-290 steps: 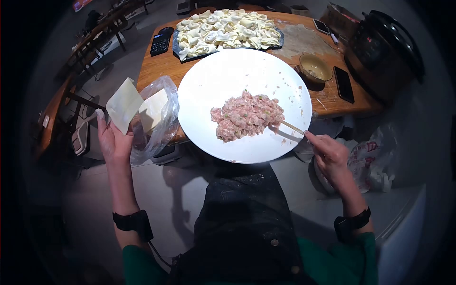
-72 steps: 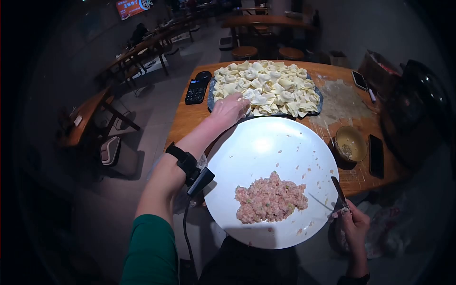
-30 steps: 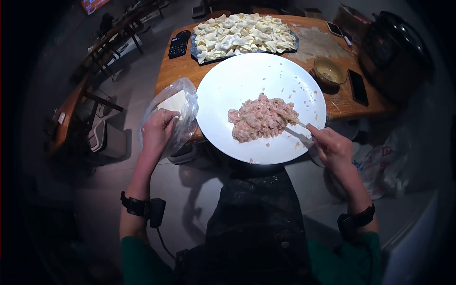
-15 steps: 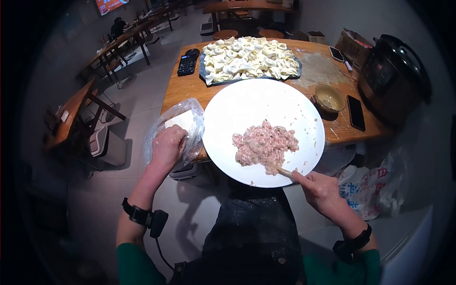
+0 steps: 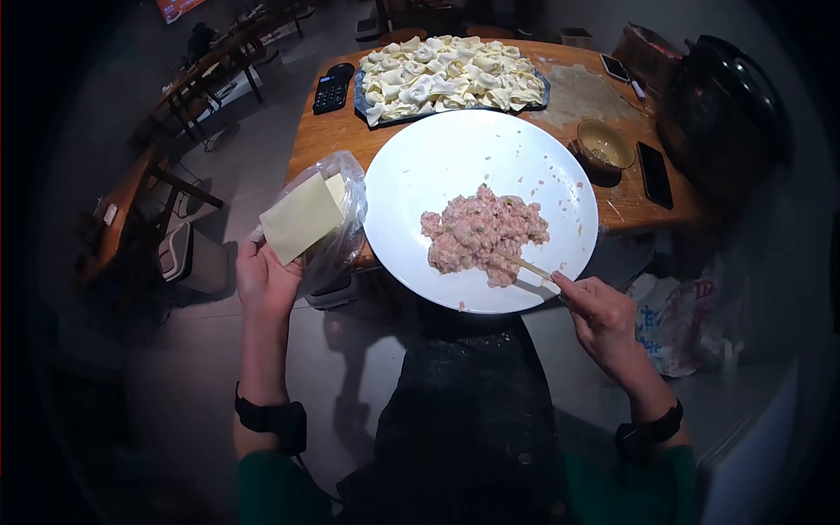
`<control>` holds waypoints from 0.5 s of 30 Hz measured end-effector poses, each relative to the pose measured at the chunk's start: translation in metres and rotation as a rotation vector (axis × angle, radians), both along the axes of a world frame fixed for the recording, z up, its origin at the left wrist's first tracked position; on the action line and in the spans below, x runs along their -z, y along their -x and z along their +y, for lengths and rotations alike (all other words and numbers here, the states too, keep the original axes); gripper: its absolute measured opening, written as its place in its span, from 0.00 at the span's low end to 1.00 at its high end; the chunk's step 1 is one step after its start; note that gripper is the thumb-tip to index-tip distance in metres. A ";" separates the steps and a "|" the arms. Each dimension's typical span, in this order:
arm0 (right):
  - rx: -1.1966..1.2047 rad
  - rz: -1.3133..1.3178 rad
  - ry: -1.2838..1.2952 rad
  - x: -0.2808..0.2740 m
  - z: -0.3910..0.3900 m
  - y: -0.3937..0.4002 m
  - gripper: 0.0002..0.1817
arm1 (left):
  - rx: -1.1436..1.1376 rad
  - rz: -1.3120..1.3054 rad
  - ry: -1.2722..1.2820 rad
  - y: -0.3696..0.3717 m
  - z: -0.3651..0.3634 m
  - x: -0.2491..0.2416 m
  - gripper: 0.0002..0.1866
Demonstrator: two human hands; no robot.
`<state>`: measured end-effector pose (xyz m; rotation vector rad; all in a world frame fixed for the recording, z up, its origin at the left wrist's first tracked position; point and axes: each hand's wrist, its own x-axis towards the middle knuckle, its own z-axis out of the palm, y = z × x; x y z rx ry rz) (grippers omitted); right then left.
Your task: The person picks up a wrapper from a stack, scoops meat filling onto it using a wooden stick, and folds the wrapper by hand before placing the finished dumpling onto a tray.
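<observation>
My left hand [image 5: 268, 284] is palm up beside the table's left edge, holding a pale square wonton wrapper [image 5: 299, 220] that lies over its fingers. Behind that wrapper, the corner of another pale sheet shows at the mouth of a clear plastic bag [image 5: 352, 197]. My right hand [image 5: 605, 319] grips a thin wooden stick [image 5: 529, 268] whose far end is buried in pink minced meat [image 5: 484, 229] flecked with green. The mince sits on a large white plate [image 5: 416, 171], which overhangs the table's front edge.
Folded wontons [image 5: 451, 74] are heaped on a dark tray behind the plate. A card-reader-like device [image 5: 332, 90] lies left of it. To the right are a small bowl [image 5: 605, 144], a black phone [image 5: 654, 175], another phone [image 5: 614, 66] and a large dark cooker [image 5: 724, 114].
My left hand has come out of the bag, turned palm up, and now carries the wrapper. The right hand keeps the stick in the mince. The view has tilted down slightly.
</observation>
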<state>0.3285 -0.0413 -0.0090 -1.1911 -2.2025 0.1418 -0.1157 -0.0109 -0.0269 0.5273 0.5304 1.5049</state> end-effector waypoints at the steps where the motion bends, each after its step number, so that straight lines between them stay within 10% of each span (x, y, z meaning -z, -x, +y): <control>1: 0.009 -0.007 0.027 0.002 0.000 0.002 0.24 | -0.068 -0.067 0.087 -0.024 -0.013 -0.017 0.18; 10: 0.014 -0.104 -0.024 0.013 -0.010 -0.006 0.27 | 0.116 -0.399 0.120 -0.082 -0.085 0.025 0.19; 15: -0.020 -0.216 -0.018 0.013 -0.016 -0.002 0.28 | 0.235 -0.006 0.532 -0.115 -0.096 0.046 0.23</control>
